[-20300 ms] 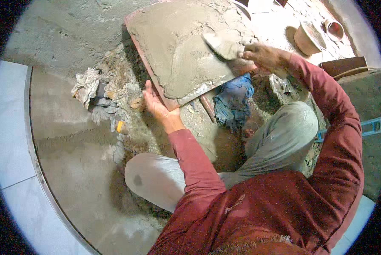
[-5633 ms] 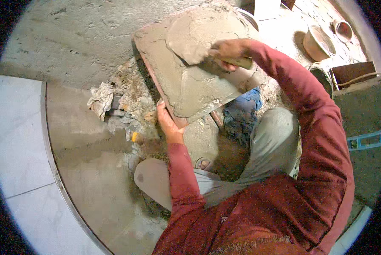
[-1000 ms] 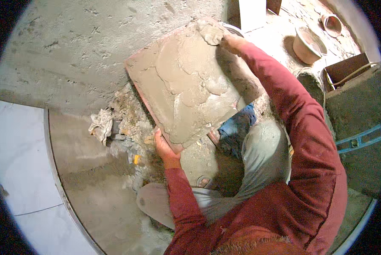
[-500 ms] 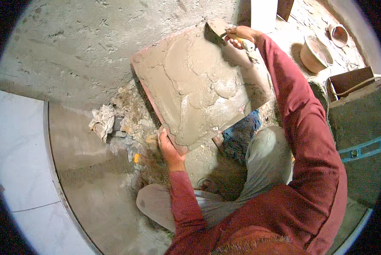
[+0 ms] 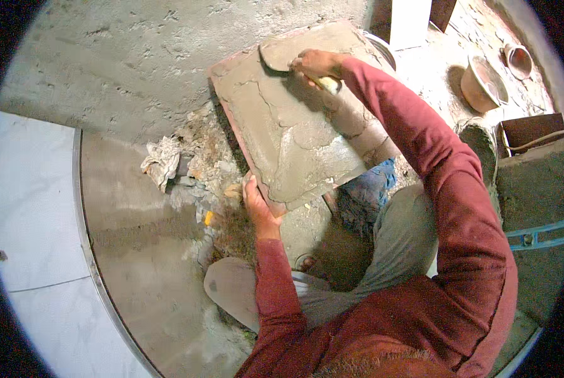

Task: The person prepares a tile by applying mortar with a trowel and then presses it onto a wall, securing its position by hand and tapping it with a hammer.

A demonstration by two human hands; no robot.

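A square tile (image 5: 230,121), pinkish at its edge and coated with uneven grey wet mortar (image 5: 276,145), is held tilted over rubble. My left hand (image 5: 261,203) grips its near left corner from the side. My right hand (image 5: 315,67) is closed on a trowel, its yellowish handle below my fingers and its mortar-covered blade (image 5: 276,58) lying on the upper part of the tile. A crumpled blue cloth (image 5: 371,184) shows under the tile's near right side, beside my bent right knee (image 5: 401,227).
A rough plastered wall (image 5: 137,63) rises beyond the tile. White floor tiles (image 5: 36,208) with a metal edge lie left; a pale rag (image 5: 160,160) sits on rubble (image 5: 200,145). Right are a tub (image 5: 480,85), small pot (image 5: 518,61), dark board (image 5: 530,129) and blue level (image 5: 537,234).
In the last half second the trowel in my right hand has swept left and slightly down across the tile's upper part. My left hand still grips the corner, now a little higher in view.
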